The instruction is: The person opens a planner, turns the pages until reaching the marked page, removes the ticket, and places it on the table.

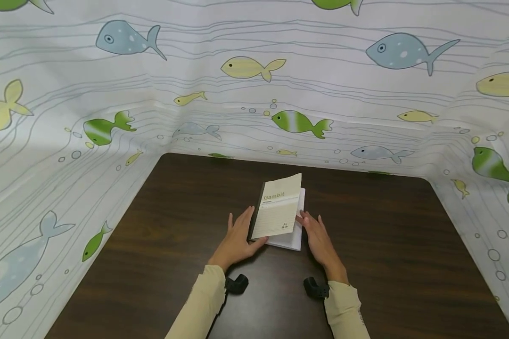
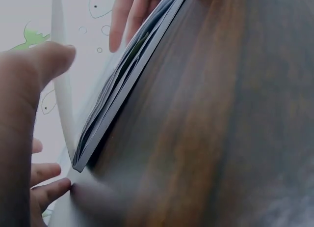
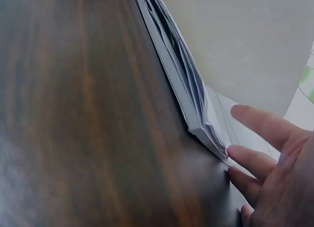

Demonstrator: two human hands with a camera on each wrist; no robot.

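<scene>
So there's a notebook (image 1: 281,212) lying near the middle of a dark brown wood table (image 1: 386,245), w/ its cream front cover (image 1: 278,207) lifted partway up, "Gambit" printed on it in greenish letters. White pages underneath stay flat on the table and poke out on the right and bottom edge. Left hand (image 1: 239,240) is at the spine side of the notebook, fingers pretty much straight and lying along the left edge, thumb tucked under the near corner of the raised cover, so the grip is loose/spread, more propping than clamping imo. Right hand (image 1: 318,238) sits just beside the right edge of the pages, fingers relaxed and spread, fingertips touching the page stack near its lower corner; not curled round anything. In the left wrist view you see the page block (image 2: 117,94) edge-on w/ the cover (image 2: 61,89) standing up as a thin pale strip, and the other hand's fingers (image 2: 125,15) at the far side. Right wrist view shows the same thing from the other side: fanned page edges (image 3: 189,84), cover (image 3: 245,45) tilted up above them, fingertips (image 3: 250,158) right at the corner of the pages. Both arms in pale yellow sleeves (image 1: 203,301), w/ a black wrist mount (image 1: 237,284) on each. Around the table on 3 sides there's a white sheet w/ cartoon fish (image 1: 299,123) in green, blue, yellow.
</scene>
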